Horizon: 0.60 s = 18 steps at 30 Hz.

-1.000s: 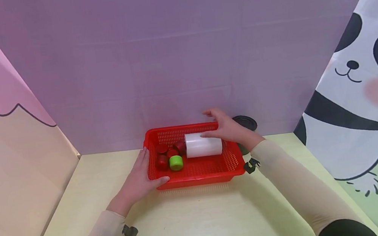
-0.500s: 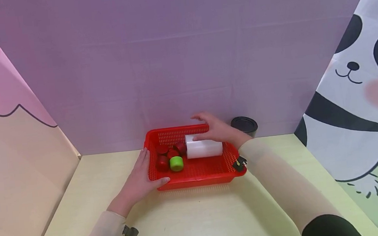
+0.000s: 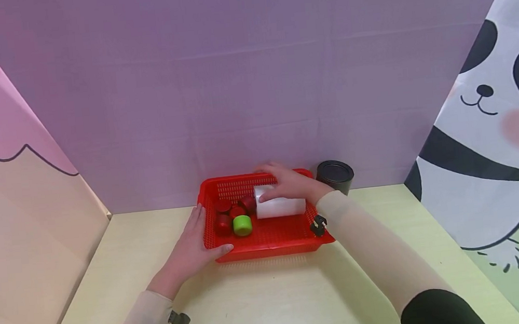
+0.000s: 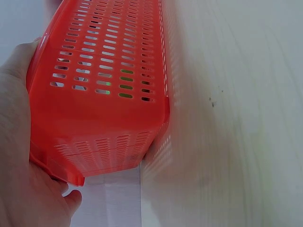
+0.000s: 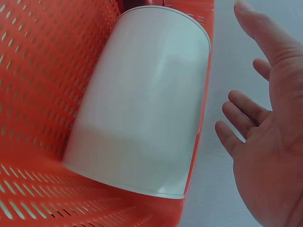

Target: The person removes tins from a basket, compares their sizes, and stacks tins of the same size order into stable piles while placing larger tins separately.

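Note:
A red plastic basket (image 3: 268, 251) sits on the table. My left hand (image 3: 186, 251) holds its front left corner, thumb over the front rim and fingers along the left side; the left wrist view shows fingertips below the rim. My right hand (image 3: 289, 182) is spread over the basket's back right part, thumb above a white cylinder (image 3: 280, 208) that lies on its side inside. In the right wrist view the palm is apart from the cylinder. Several small red round pieces (image 3: 223, 224) and a green one (image 3: 242, 225) lie at the basket's left end.
A black can with a black lid (image 3: 335, 171) stands behind the basket's right end, partly behind my right forearm. A purple backdrop (image 3: 252, 89) rises right behind the basket. Printed panels flank the pale table (image 3: 264, 307).
My right hand has moved left and slightly down, over the white cylinder, leaving more of the black can in sight. My left hand and the basket stay where they were.

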### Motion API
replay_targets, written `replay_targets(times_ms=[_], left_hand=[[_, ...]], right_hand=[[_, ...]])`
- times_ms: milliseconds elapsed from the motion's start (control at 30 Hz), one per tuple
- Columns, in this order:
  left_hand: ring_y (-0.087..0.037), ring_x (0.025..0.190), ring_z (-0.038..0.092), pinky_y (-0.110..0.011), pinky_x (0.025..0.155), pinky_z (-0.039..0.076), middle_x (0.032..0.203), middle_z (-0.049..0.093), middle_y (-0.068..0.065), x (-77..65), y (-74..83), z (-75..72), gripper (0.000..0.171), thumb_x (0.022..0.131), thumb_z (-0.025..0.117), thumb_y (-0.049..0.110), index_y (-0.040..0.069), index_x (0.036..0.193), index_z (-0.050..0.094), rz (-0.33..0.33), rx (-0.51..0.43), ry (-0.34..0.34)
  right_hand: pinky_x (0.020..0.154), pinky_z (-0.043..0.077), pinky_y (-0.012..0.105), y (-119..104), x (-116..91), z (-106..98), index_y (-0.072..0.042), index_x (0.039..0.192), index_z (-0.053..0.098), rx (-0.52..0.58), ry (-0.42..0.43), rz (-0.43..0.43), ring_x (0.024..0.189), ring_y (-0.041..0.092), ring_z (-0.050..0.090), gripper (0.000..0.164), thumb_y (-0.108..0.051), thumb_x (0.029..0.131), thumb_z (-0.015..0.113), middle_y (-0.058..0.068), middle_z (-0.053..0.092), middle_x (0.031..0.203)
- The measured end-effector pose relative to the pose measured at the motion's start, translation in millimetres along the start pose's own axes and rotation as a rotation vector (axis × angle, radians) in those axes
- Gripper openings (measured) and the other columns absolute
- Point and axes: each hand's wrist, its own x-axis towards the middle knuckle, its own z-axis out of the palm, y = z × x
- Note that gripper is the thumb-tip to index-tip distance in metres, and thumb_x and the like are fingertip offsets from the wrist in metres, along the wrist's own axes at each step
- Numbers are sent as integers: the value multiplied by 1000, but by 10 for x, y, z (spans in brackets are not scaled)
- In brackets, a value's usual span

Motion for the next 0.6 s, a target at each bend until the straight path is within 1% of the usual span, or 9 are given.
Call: replay_targets(times_ms=[100, 200, 367, 467, 600], left_hand=[[-42, 168, 16, -64, 105, 58, 185, 10, -14, -1, -3, 2, 134, 85, 94, 52, 7, 178, 10, 0, 1, 3], [-42, 168, 16, -64, 104, 59, 185, 11, -14, -4, 7, 2, 133, 85, 95, 49, 8, 178, 10, -1, -8, 3], [-41, 168, 16, -63, 104, 59, 185, 10, -13, -15, 19, 5, 133, 84, 96, 47, 8, 178, 9, -4, -18, 3], [-41, 168, 16, -63, 104, 59, 185, 11, -12, -18, 15, 9, 134, 83, 96, 47, 9, 178, 9, -5, -19, 4], [-41, 168, 17, -63, 103, 60, 185, 11, -12, -17, -2, 12, 135, 83, 96, 48, 9, 178, 10, -4, -14, 9]], right_hand=[[111, 55, 60, -8, 17, 24, -28, 162, 54, -2, -19, 11, 148, 35, 45, 83, -34, 89, 94, 5, 46, 161], [112, 55, 58, 1, 31, 56, -26, 160, 56, -11, -35, 10, 147, 34, 46, 81, -32, 89, 94, 6, 48, 158], [112, 55, 57, 30, 32, 126, -24, 160, 57, -48, -36, 5, 144, 31, 46, 83, -30, 87, 96, 7, 49, 158], [109, 57, 54, 46, 25, 165, -27, 160, 56, -54, -35, 29, 143, 28, 46, 85, -30, 85, 98, 4, 46, 161], [105, 61, 50, 63, 15, 205, -32, 158, 57, -34, -38, 86, 141, 27, 47, 87, -31, 83, 99, 2, 43, 164]])
